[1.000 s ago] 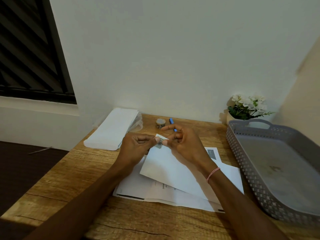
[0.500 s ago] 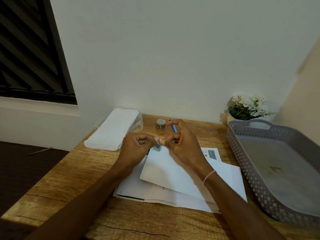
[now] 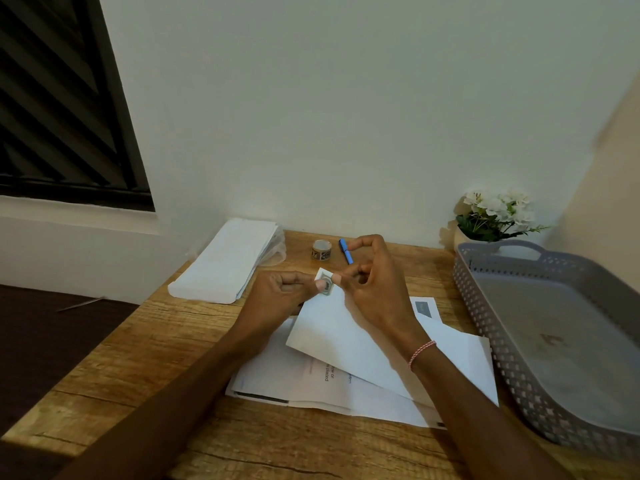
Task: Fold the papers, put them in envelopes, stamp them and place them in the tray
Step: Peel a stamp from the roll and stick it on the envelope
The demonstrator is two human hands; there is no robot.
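— Where is the small dark-printed paper stamp (image 3: 326, 286) being held?

— It is being pinched by the thumb and curled fingers of the left hand (image 3: 280, 292), over the far left corner of the long white paper envelope (image 3: 332, 330). The right hand (image 3: 375, 289) is being held against its other edge, fingers (image 3: 336, 278) curled in narrowly, one tip touching it. Whether it is already being pressed onto the paper cannot be told.

— How is the envelope lying?

— Its long axis is running from that corner toward the near right, under the right forearm, on loose printed sheets (image 3: 277, 375) on the wooden bench (image 3: 166, 358).

— What is being called for next?

— Probably a press straight down, since the corner is lying directly beneath the stamp and both hands are equally near. The grey perforated plastic tray (image 3: 485, 306) is standing well apart, to the right.
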